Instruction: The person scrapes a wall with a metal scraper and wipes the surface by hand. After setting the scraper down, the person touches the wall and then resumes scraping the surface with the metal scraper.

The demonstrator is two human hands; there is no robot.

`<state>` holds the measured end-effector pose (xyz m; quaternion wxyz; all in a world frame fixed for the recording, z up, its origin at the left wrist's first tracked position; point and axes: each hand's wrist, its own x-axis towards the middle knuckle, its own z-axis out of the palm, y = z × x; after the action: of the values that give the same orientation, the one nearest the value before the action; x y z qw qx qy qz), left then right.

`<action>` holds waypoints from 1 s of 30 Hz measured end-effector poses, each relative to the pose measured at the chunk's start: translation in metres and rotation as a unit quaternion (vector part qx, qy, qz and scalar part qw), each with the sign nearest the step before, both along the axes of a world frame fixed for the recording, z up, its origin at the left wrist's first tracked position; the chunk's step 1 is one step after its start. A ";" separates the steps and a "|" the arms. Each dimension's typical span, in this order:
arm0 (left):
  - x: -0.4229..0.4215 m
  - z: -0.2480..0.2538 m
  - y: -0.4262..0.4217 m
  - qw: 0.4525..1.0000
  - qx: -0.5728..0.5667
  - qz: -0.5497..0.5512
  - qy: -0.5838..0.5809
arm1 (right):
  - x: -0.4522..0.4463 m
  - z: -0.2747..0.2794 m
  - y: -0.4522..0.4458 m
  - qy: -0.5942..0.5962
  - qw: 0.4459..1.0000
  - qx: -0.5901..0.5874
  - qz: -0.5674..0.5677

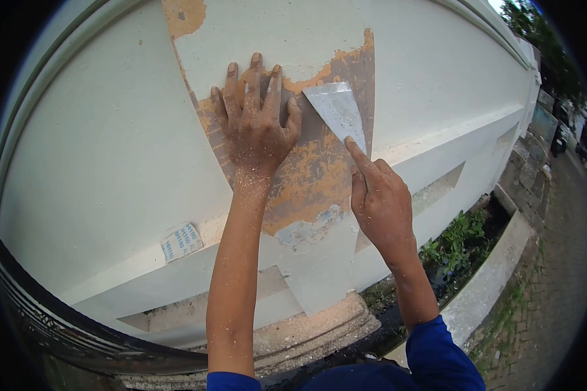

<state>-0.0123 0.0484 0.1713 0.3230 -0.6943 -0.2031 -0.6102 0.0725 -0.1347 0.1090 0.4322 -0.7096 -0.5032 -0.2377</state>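
My left hand (257,133) lies flat on the wall with its fingers spread, partly over the scraped patch. My right hand (381,202) is wrapped round the lower end of a metal scraper (339,111), its index finger stretched along the blade. The scraper's wide edge points up and left, close below the border of the pale paint. Around and below both hands, the scraped patch (313,176) shows brown and orange under the flaked paint. White specks of dust cover my left wrist and forearm.
A piece of printed paper (181,242) rests on the wall's ledge (124,270) at lower left. Green plants (459,244) grow in a ditch at lower right, beside a concrete kerb (492,287). A paved lane (560,274) runs along the right.
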 end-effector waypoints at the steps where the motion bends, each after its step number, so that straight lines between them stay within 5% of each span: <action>1: 0.000 0.001 0.001 1.000 0.004 0.001 -0.001 | 0.000 0.000 0.001 -0.004 1.000 0.001 -0.002; 15: 0.000 0.002 -0.001 1.000 0.002 0.007 -0.001 | 0.004 0.008 0.012 -0.047 0.996 0.074 0.011; 30: 0.000 0.002 0.000 1.000 0.006 0.019 -0.005 | 0.006 0.000 0.011 -0.004 1.000 0.010 -0.005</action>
<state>-0.0127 0.0481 0.1731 0.3372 -0.6857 -0.2142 -0.6084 0.0786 -0.1238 0.1092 0.4363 -0.7069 -0.4987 -0.2475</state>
